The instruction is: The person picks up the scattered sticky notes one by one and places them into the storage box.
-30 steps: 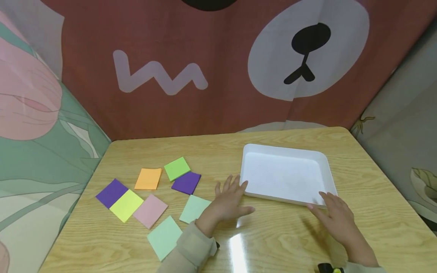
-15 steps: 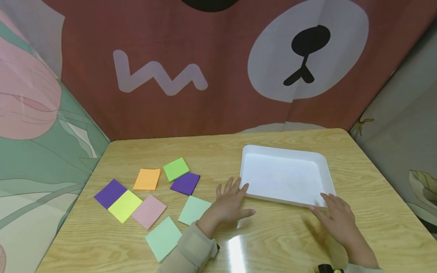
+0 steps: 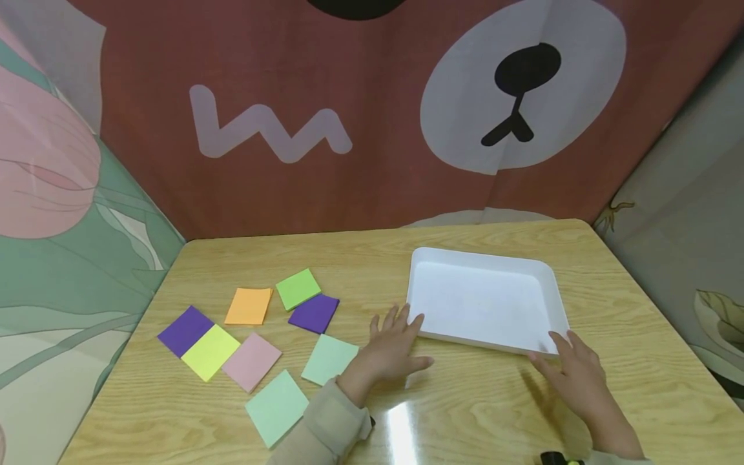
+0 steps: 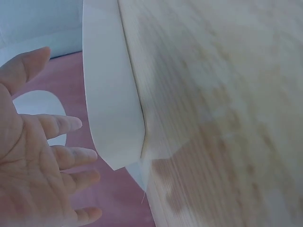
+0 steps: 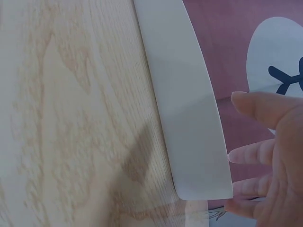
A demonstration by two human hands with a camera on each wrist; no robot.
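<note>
A shallow white tray (image 3: pixel 487 300) lies on the wooden table, its near wall (image 4: pixel 111 94) filling the middle of the left wrist view. My left hand (image 3: pixel 391 349) is at the tray's near left corner, fingers spread and straight, with nothing in its grasp. My right hand (image 3: pixel 575 374) is at the near right corner, fingers extended and fingertips right at the rim. In the right wrist view the thumb and fingers (image 5: pixel 253 151) stand beside the tray's outer wall (image 5: pixel 189 109), palm turned toward it.
Left of the tray lie sticky-note pads: orange (image 3: pixel 248 306), lime green (image 3: pixel 298 289), purple (image 3: pixel 314 313), another purple (image 3: pixel 186 330), yellow (image 3: pixel 210 352), pink (image 3: pixel 252 362) and two mint ones (image 3: pixel 278 408). A bear-print cloth (image 3: pixel 290 194) hangs behind the table's far edge.
Both hands and the tray hold nearly the same places. The whole head view has shifted very slightly to the left and down.
</note>
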